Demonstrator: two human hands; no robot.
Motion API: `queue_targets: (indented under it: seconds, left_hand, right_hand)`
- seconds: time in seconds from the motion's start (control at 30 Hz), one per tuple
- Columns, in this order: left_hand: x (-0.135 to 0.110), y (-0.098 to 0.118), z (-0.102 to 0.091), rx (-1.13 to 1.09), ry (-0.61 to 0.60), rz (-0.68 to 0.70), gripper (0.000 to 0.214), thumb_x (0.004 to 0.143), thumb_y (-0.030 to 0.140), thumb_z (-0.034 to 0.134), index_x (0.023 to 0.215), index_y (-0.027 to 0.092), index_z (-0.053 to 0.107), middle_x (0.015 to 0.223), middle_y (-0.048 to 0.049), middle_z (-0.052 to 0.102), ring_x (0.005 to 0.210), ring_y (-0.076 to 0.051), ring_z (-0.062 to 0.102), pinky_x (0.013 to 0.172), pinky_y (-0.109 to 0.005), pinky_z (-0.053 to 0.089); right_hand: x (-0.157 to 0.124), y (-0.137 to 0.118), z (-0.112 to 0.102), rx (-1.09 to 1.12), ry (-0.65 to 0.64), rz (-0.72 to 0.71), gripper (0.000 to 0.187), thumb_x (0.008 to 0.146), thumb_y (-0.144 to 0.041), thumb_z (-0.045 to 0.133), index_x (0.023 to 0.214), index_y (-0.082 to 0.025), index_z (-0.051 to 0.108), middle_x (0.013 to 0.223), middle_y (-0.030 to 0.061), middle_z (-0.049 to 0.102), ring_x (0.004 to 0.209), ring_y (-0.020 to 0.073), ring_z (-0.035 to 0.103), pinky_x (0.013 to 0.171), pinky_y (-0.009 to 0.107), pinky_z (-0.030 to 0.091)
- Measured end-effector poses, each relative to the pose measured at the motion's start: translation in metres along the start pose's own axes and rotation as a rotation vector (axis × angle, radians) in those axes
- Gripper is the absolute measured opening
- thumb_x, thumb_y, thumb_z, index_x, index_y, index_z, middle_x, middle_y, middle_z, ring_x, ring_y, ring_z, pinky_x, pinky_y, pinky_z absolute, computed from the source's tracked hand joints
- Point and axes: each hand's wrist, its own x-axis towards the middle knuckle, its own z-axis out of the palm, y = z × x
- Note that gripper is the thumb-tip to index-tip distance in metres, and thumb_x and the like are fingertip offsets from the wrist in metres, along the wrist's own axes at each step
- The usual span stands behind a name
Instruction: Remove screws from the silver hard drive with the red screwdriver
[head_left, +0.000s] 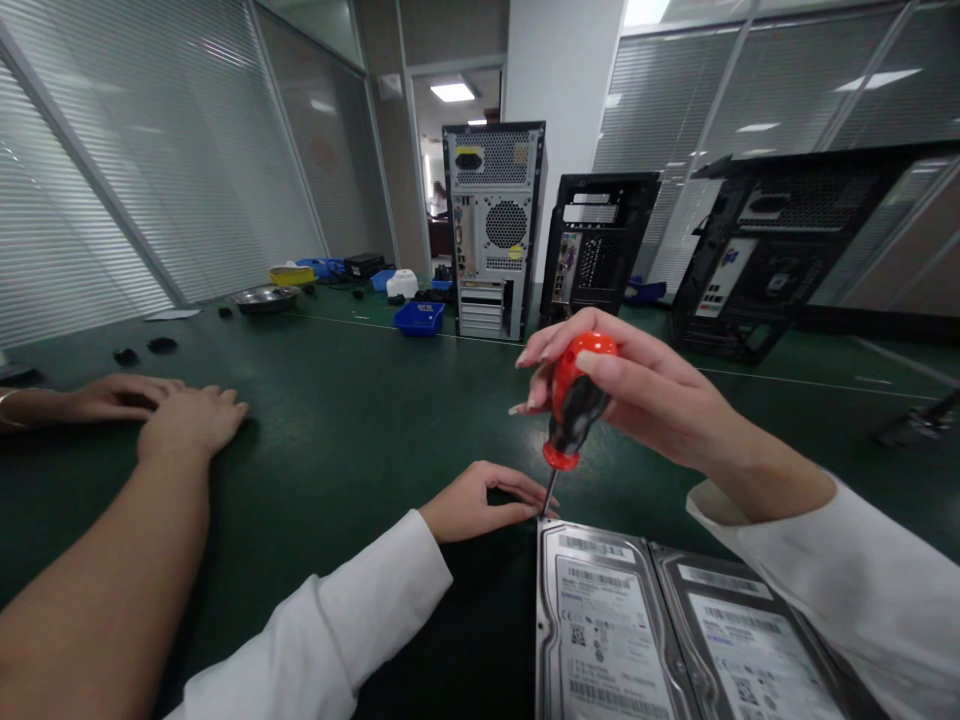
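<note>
My right hand [637, 385] is closed around the red and black handle of a screwdriver [574, 415]. The tool leans slightly, its thin shaft running down to the top left corner of a hard drive [604, 620] that lies label up. At that corner the fingertips of my left hand [487, 503] close together beside the screwdriver's tip. Whatever lies between them is too small to make out. A second hard drive [750, 630] lies against the right side of the first, partly under my right sleeve.
Another person's hands [191, 420] rest on the green table [337, 390] at left. Computer cases [495, 230] stand at the back and right. A blue bin [418, 318], a metal bowl [264, 299] and a yellow container [291, 275] sit toward the far edge.
</note>
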Motion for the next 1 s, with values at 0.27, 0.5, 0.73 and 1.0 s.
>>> queue_targets:
  seconds: [0.27, 0.5, 0.73, 1.0]
  left_hand:
    - [0.0006, -0.0036, -0.0006, 0.029, 0.024, -0.015, 0.039, 0.076, 0.043, 0.069, 0.102, 0.013, 0.070, 0.105, -0.0108, 0.073, 0.098, -0.015, 0.068, 0.096, -0.025, 0.051]
    - [0.0001, -0.0005, 0.0006, 0.025, 0.019, -0.010, 0.039, 0.076, 0.042, 0.069, 0.102, 0.012, 0.070, 0.106, -0.0116, 0.072, 0.098, -0.015, 0.068, 0.094, -0.023, 0.051]
    - [0.0002, -0.0004, 0.0004, 0.012, 0.011, -0.013, 0.040, 0.076, 0.042, 0.069, 0.102, 0.012, 0.069, 0.106, -0.0114, 0.073, 0.098, -0.015, 0.068, 0.097, -0.025, 0.051]
    - [-0.0004, 0.0016, -0.0006, 0.039, 0.017, 0.001, 0.039, 0.076, 0.043, 0.070, 0.101, 0.013, 0.070, 0.107, -0.0110, 0.072, 0.098, -0.015, 0.068, 0.097, -0.025, 0.052]
  right_hand:
    - [0.0008, 0.0066, 0.0053, -0.022, 0.155, -0.043, 0.023, 0.089, -0.014, 0.069, 0.093, -0.019, 0.047, 0.074, -0.0038, 0.059, 0.060, 0.0089, 0.058, 0.064, 0.024, 0.056]
    - [0.0020, 0.0002, 0.0014, 0.130, 0.082, 0.062, 0.024, 0.101, -0.034, 0.045, 0.101, -0.013, 0.056, 0.087, 0.0037, 0.056, 0.077, 0.0139, 0.060, 0.078, 0.028, 0.056]
    - [0.0018, 0.0015, 0.0038, 0.067, 0.108, 0.002, 0.013, 0.096, -0.026, 0.061, 0.094, -0.016, 0.053, 0.095, 0.0040, 0.063, 0.086, 0.0136, 0.064, 0.084, 0.027, 0.055]
    - [0.0036, 0.0041, 0.0060, 0.104, 0.175, -0.006, 0.014, 0.094, -0.024, 0.063, 0.101, -0.020, 0.053, 0.078, -0.0023, 0.054, 0.072, 0.0105, 0.055, 0.076, 0.026, 0.056]
